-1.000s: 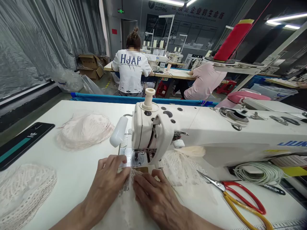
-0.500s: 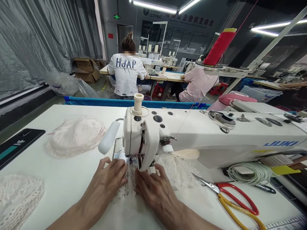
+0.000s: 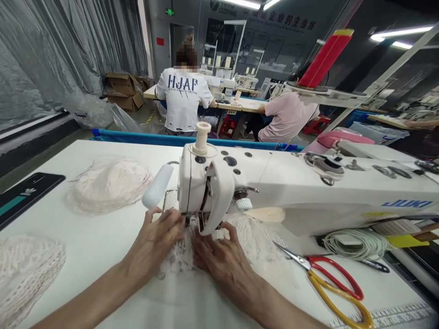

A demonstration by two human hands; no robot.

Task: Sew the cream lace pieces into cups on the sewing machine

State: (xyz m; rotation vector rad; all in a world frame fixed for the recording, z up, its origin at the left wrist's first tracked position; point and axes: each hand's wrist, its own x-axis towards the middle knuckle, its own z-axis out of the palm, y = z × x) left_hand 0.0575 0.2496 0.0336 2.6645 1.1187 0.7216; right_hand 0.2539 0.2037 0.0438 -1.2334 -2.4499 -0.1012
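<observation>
Lace held at the needle, seam under way.
Left hand (image 3: 156, 237) and right hand (image 3: 219, 258), both flat, press lace (image 3: 178, 264) at 6 o'clock of the sewing machine (image 3: 291, 192); feeding likely needs even pressure.

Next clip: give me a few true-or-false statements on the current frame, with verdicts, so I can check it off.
1. The left hand and the right hand both rest on the white lace at the needle of the sewing machine. True.
2. The right hand holds the scissors. False: they lie on the table, to the right of that hand, untouched.
3. The thread cone on the stand is red. True.
4. Both scissors handles are blue. False: one is red, one yellow.
5. Nobody else is in the room. False: a person in a white shirt and a person in pink sit at tables beyond.
</observation>
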